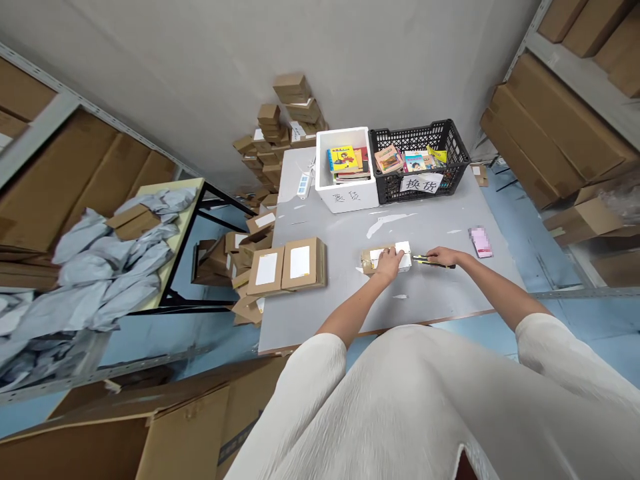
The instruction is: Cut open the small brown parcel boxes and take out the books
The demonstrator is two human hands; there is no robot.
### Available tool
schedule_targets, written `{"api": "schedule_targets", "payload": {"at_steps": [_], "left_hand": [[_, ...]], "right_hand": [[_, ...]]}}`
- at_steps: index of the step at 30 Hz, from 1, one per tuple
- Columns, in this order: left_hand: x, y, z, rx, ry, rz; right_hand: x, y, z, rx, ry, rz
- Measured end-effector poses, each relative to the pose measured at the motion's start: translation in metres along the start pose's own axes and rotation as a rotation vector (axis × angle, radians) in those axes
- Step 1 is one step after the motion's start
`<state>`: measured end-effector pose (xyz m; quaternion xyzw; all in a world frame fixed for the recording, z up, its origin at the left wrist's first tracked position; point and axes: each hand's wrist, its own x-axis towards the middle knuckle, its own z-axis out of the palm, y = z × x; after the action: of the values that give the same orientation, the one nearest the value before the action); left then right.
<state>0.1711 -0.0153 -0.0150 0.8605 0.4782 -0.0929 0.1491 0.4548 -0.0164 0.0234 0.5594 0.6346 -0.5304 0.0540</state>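
A small cardboard box with a white label lies on the grey table near its front. My left hand rests over the top of this box, fingers and thumb gripping it. In my right hand is a yellow-and-black box cutter, its tip beside the right end of the box, by the white part. Whether the blade touches the box is too small to tell. Left of my left hand, two labelled cardboard boxes sit side by side. A pink-and-white item lies to the right of my right hand.
At the table's back stand a white foam box and a black plastic crate, both holding books. A white power strip lies beside them. Boxes pile up left of the table. Grey bags cover a side table.
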Motion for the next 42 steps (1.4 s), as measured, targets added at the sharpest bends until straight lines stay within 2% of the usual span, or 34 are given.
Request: {"api": "schedule_targets", "payload": {"at_steps": [6,10,13,16,20,25,32,36,42], "left_hand": [[-0.007,-0.002,-0.006,-0.04,0.011,0.029],[-0.007,-0.011,-0.016,-0.145,0.063,-0.005],[0.001,-0.018,-0.021,-0.174,0.055,-0.047],[0.012,-0.024,-0.024,-0.179,0.014,-0.092],[0.019,-0.028,-0.025,-0.198,-0.082,-0.168],[0.017,-0.029,-0.022,-0.208,-0.016,-0.21],[0.007,-0.022,-0.014,-0.051,0.05,-0.083],[0.001,-0.018,-0.01,-0.058,0.078,-0.093],[-0.002,-0.016,-0.007,-0.09,0.093,-0.11]], "right_hand": [[-0.01,0.016,0.001,0.009,0.031,0.043],[-0.021,0.024,0.003,0.19,0.137,0.078],[-0.026,0.019,0.006,0.243,0.217,0.051],[-0.026,0.009,0.012,0.134,0.311,-0.029],[-0.021,-0.006,0.023,-0.154,0.386,-0.144],[-0.016,-0.01,0.033,-0.432,0.39,-0.164],[-0.012,-0.004,0.037,-0.442,0.383,-0.152],[-0.01,-0.003,0.039,-0.426,0.395,-0.152],[-0.001,0.005,0.05,-0.378,0.505,-0.106]]}}
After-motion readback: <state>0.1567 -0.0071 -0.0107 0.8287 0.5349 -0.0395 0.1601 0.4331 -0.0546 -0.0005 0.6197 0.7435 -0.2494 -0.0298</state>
